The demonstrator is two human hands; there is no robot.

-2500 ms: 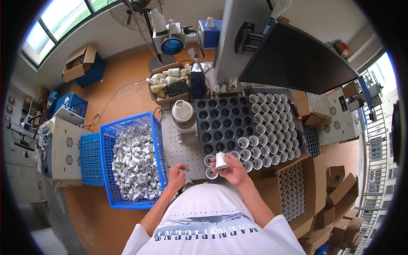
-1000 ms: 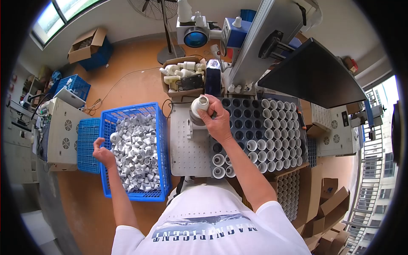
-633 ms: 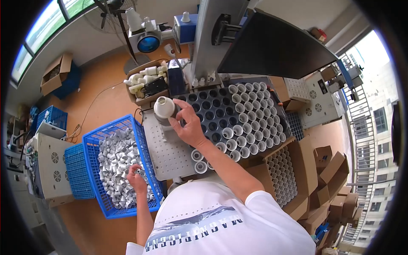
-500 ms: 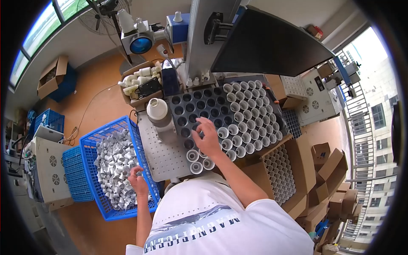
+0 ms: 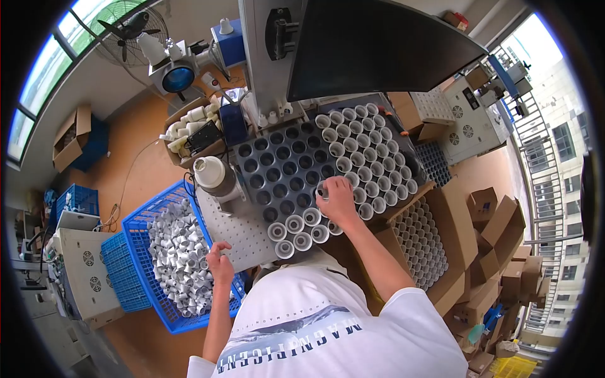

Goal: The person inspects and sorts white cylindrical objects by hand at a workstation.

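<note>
A black tray (image 5: 272, 173) with rows of round holes lies in front of me. White cup-shaped parts (image 5: 376, 169) fill its right side and near edge, their round openings facing up. My right hand (image 5: 338, 200) is over the tray at the border of the filled rows, its fingers pinched at the rim of one such part, mostly hidden under them. My left hand (image 5: 220, 263) hovers by the right rim of a blue basket (image 5: 140, 264), fingers loosely curled and apart, nothing visible in them. Loose white parts (image 5: 179, 264) are heaped in the basket.
A perforated metal plate (image 5: 242, 236) adjoins the tray, with a white-topped device (image 5: 211, 173) standing on it. A black monitor (image 5: 378, 53) overhangs the back. Right of the tray, a cardboard box (image 5: 450, 233) holds rows of white parts. A carton of pale fittings (image 5: 195, 126) sits back left.
My right hand has moved right and slightly down, from the unfilled holes to the filled rows, and its fingers have closed. The left hand has shifted slightly right. The view has tilted a little.
</note>
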